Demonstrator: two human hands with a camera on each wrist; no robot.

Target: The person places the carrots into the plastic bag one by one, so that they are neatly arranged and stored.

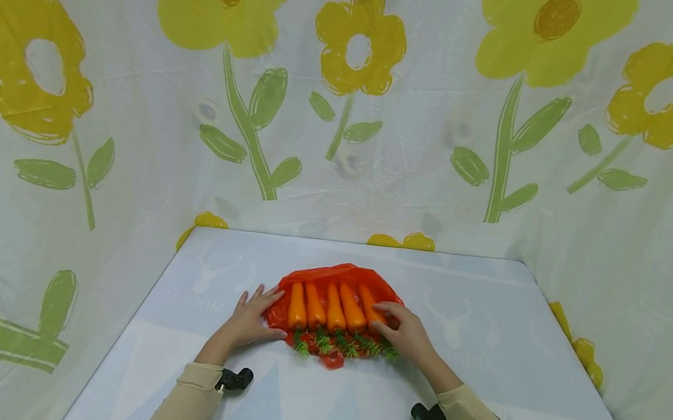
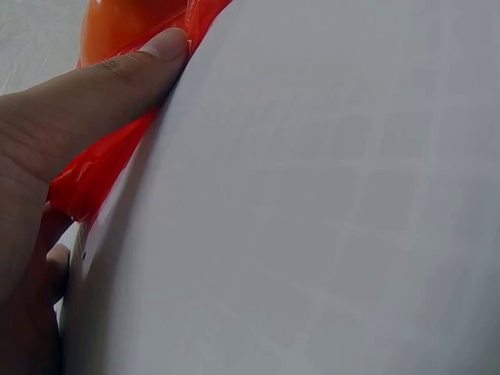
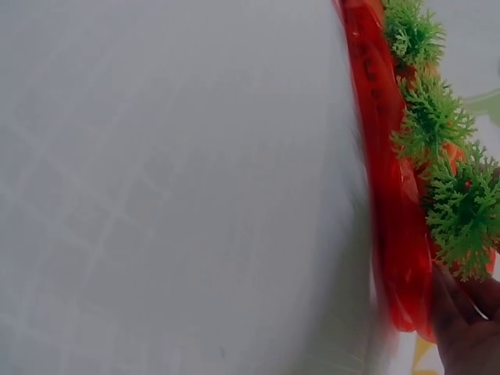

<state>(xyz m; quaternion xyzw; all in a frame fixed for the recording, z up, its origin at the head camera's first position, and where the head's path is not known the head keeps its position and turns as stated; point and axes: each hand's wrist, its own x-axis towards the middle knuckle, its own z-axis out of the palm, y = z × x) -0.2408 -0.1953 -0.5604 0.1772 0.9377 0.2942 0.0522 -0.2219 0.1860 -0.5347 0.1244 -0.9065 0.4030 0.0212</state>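
Observation:
Several orange toy carrots (image 1: pixel 335 306) lie side by side on a red plastic bag (image 1: pixel 338 275). Their feathery green tops (image 1: pixel 346 346) point toward me. At the bag's left edge, my left hand (image 1: pixel 249 321) rests with fingers spread and straight. In the left wrist view its thumb (image 2: pixel 117 90) lies along the red plastic, close to a carrot (image 2: pixel 129 27). My right hand (image 1: pixel 407 332) has bent fingers and thumb on the rightmost carrot (image 1: pixel 369 303), pinching it. The right wrist view shows green tops (image 3: pixel 461 211) above my right-hand fingers (image 3: pixel 453 312), beside the bag's edge.
A pale table (image 1: pixel 189 310) with faint printed patterns lies under the bag. A white curtain (image 1: pixel 412 137) with yellow flowers hangs behind and at both sides. Black wrist devices (image 1: pixel 237 379) sit by both beige sleeves (image 1: pixel 477 418).

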